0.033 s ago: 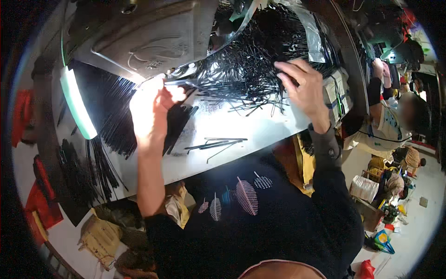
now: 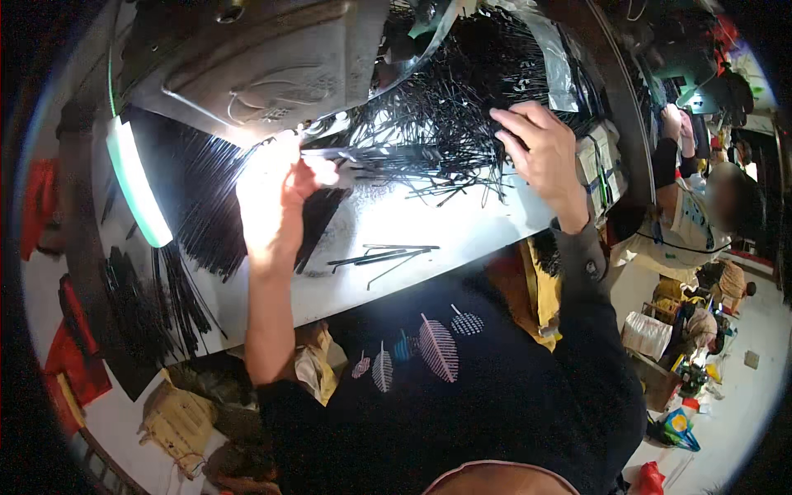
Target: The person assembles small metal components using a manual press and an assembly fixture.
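Under the bright lamp my left hand (image 2: 272,198) is pinched closed, its fingers washed out by glare. A thin dark rod-like piece (image 2: 330,153) extends rightward from the fingertips; its exact kind is unclear. On the right, my right hand (image 2: 540,157) hovers at the edge of a tangled heap of thin black rods (image 2: 462,91), thumb and forefinger apart, with nothing visible between them. Several loose black rods (image 2: 386,254) lie nearer me on the white tabletop (image 2: 462,235). Beyond and left of my left hand, rows of black rods (image 2: 194,198) lie side by side.
A lit tube lamp (image 2: 139,181) hangs at the left. A dark metal housing (image 2: 264,70) overhangs the back of the table. Bundled pale pieces (image 2: 601,165) stand beyond my right wrist. Another person (image 2: 693,206) sits at a station on the far right.
My left hand has shifted slightly to the right, with the thin piece still at its fingertips. My right hand has moved a little to the right. The loose rods stay where they were.
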A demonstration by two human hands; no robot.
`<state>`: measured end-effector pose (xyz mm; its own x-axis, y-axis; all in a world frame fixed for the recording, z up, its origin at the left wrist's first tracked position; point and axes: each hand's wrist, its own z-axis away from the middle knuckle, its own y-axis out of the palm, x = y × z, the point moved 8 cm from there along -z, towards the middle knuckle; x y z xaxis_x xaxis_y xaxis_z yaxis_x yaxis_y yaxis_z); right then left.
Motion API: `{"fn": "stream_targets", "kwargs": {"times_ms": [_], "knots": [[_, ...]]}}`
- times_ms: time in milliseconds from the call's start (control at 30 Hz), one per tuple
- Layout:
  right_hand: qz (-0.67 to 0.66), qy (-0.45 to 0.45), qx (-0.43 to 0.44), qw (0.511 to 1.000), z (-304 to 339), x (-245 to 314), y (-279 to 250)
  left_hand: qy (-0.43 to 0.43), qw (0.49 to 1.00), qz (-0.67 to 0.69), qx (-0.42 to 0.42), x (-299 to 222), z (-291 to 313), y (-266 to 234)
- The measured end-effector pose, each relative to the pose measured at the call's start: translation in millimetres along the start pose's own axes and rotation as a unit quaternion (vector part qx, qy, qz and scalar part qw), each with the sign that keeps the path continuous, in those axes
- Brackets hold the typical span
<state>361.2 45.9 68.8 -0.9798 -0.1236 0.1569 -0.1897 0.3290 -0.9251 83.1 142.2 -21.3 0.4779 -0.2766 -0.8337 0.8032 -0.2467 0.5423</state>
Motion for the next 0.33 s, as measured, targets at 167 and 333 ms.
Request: {"fn": "stream_targets", "kwargs": {"times_ms": [167, 333], "knots": [[0.05, -0.077, 0.002, 0.996, 1.4, 1.2, 1.1, -0.06, 0.997, 0.039, -0.014, 0.5, 29.5, 2.1], [0.043, -0.131, -0.034, 0.99, 0.4, 4.1, 6.1, -0.063, 0.988, 0.12, 0.069, -18.1, 44.7, -31.5]]}}
